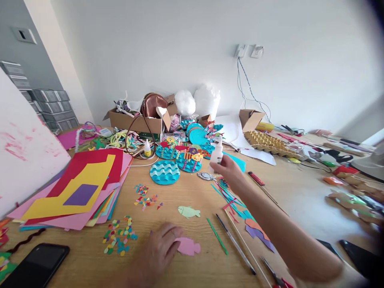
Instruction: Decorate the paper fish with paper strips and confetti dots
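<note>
Right hand (225, 166) around partly hidden bottle (217, 152); left hand (164, 245), grip unclear, against pink fish (188, 246)

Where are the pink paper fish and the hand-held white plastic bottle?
Pink paper fish (187, 246): head view, middle of its body.
Hand-held white plastic bottle (217, 152): head view, upper part of its body.

The pink paper fish (188, 246) looks plain, the pale green paper fish (189, 212) has dark head markings, and the squeeze bottle (216, 154) is white. Pale wavy stripes cross the turquoise disc (165, 174); the paper dots (120, 232) mix yellow, orange, green, blue and pink.
</note>
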### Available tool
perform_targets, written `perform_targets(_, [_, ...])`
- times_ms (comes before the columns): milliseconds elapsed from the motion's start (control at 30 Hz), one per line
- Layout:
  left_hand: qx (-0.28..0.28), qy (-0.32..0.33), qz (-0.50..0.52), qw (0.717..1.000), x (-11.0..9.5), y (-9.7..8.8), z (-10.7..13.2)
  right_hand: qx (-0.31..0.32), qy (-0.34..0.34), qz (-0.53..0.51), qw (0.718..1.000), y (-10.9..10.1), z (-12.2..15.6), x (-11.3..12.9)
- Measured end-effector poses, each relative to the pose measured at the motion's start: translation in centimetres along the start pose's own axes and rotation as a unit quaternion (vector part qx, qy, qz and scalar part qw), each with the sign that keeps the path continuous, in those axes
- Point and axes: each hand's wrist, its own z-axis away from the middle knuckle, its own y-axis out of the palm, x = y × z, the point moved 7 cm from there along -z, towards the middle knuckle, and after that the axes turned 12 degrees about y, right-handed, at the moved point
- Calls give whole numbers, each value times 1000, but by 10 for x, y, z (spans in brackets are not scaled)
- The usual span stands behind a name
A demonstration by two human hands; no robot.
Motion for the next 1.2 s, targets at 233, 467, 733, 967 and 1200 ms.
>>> perform_targets(233, [-113,-190,429,876,-15,4,-13,294,52,-140,944,37,163,2])
perform_targets(467, [-163,-209,640,721,-48,30,-16,284,92,-259,919,53,197,-30])
perform_targets(733, [-258,-310,708,580,-64,50,-10,66,37,-312,947,38,211,-53])
perform_targets(967, [-185,-296,670,655,-65,53,-11,-15,27,-313,949,12,193,-57])
perform_targets(1200, [19,-103,72,992,-22,3,28,51,36,-218,974,21,170,-58])
